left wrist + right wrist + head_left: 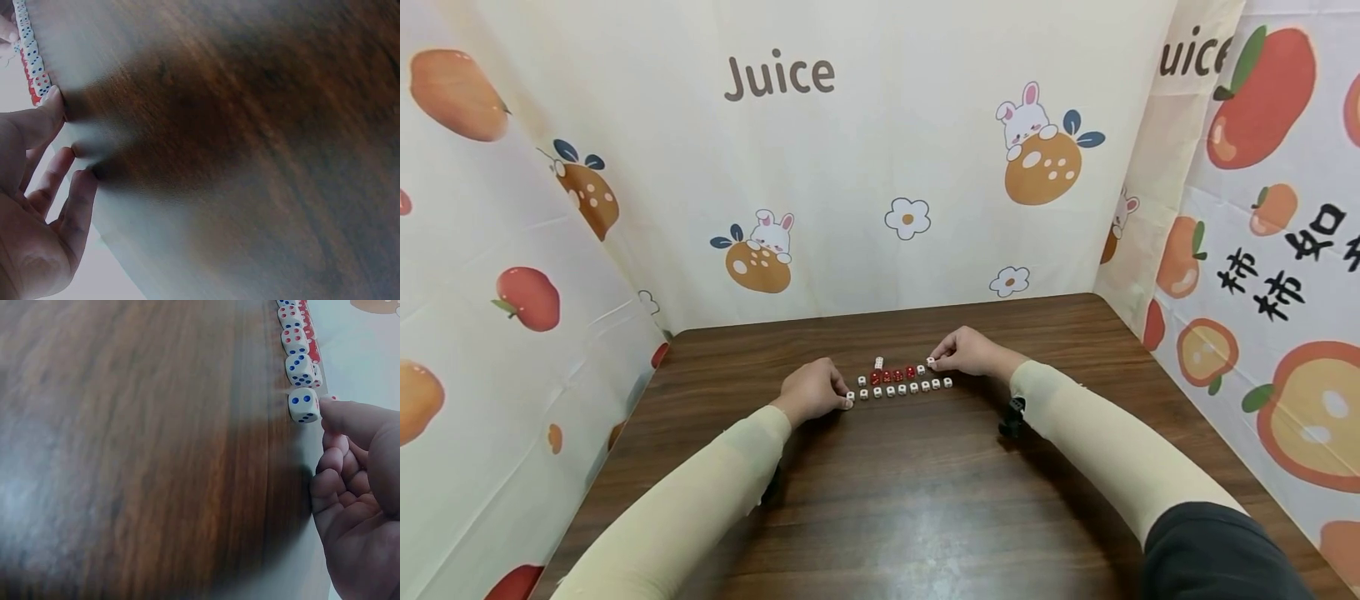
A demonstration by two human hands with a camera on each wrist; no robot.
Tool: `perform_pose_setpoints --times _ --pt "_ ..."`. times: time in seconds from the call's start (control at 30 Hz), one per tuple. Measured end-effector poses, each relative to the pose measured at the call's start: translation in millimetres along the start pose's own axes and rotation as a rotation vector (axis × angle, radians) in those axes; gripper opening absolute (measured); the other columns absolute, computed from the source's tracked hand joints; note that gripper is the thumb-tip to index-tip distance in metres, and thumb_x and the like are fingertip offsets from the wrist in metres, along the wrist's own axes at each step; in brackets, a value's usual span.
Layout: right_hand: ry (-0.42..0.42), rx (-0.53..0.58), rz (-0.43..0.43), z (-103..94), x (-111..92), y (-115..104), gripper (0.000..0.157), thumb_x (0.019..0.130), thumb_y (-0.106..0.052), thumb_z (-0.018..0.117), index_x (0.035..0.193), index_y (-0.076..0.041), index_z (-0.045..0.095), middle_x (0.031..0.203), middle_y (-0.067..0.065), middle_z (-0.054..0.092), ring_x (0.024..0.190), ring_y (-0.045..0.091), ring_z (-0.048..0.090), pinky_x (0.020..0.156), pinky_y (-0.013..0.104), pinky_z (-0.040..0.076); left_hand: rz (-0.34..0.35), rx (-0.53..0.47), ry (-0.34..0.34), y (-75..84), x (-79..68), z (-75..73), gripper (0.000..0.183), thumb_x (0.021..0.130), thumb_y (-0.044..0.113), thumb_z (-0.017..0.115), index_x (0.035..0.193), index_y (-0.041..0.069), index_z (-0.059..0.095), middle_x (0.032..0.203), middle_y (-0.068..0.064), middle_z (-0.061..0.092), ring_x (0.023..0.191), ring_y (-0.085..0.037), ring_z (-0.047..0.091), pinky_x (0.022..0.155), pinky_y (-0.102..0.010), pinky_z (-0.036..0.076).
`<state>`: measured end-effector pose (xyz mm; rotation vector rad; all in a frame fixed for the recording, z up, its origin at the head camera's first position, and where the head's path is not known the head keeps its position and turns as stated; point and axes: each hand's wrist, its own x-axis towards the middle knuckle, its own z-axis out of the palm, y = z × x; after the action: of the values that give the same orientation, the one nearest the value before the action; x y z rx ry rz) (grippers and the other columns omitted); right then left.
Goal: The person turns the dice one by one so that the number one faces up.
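Note:
On the brown table a front row of several white dice (902, 389) runs left to right. Behind it stands a shorter row of red dice (887, 376) with a white die (862, 381) at its left end and another white die (921, 369) at its right. My left hand (811, 391) pinches the leftmost white die (850, 397) of the front row; in the left wrist view the thumb tip (54, 95) covers part of the row's end. With thumb and forefinger my right hand (967, 352) holds a white die (931, 362) just beyond the back row's right end.
Two white dice (878, 363) stand together behind the red ones. The wooden table (925, 500) reaches back to a printed curtain (865, 167), with more curtain along the left and right sides. A dark wrist device (1012, 417) hangs under the right sleeve.

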<state>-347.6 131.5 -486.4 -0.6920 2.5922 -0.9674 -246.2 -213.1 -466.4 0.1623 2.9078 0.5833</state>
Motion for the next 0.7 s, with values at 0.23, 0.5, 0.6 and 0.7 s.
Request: perform_pose_setpoints --times 0.23,0.5,0.6,0.7 --pt "-0.008 -0.029 -0.025 0.6 -4.9 1.8 0.014 0.101 -0.018 0.085 0.11 -0.009 0.091 0.085 -0.005 0.081 0.076 0.01 0.058 0.075 0.029 0.049 0.0 -0.002 -0.001 0.1 -0.3 1.0 0.013 0.091 0.035 0.098 0.088 0.027 0.088 0.111 0.005 0.071 0.093 -0.016 0.067 0.077 -0.042 0.054" --pt "-0.024 -0.07 -0.008 2.4 -2.8 0.1 0.013 0.1 -0.019 0.086 0.109 -0.01 0.091 0.087 -0.005 0.082 0.078 0.008 0.06 0.075 0.026 0.051 0.005 0.005 0.0 -0.2 -1.5 1.0 0.012 0.092 0.033 0.097 0.09 0.026 0.089 0.112 0.004 0.07 0.095 -0.017 0.067 0.078 -0.043 0.055" --pt "-0.024 -0.08 -0.012 2.8 -1.8 -0.8 0.013 0.099 -0.019 0.087 0.108 -0.01 0.091 0.088 -0.004 0.084 0.078 0.008 0.061 0.075 0.025 0.052 0.005 0.005 0.001 -0.3 -1.3 0.2 0.012 0.092 0.033 0.098 0.09 0.025 0.089 0.112 0.004 0.07 0.095 -0.017 0.067 0.078 -0.043 0.055" --pt "-0.023 -0.088 -0.02 2.9 -2.3 -1.3 0.013 0.099 -0.018 0.087 0.107 -0.009 0.091 0.089 -0.003 0.084 0.079 0.008 0.061 0.075 0.025 0.052 0.007 0.001 0.004 0.0 -1.2 -0.2 0.012 0.092 0.033 0.098 0.09 0.025 0.089 0.111 0.004 0.07 0.094 -0.017 0.066 0.078 -0.042 0.054"
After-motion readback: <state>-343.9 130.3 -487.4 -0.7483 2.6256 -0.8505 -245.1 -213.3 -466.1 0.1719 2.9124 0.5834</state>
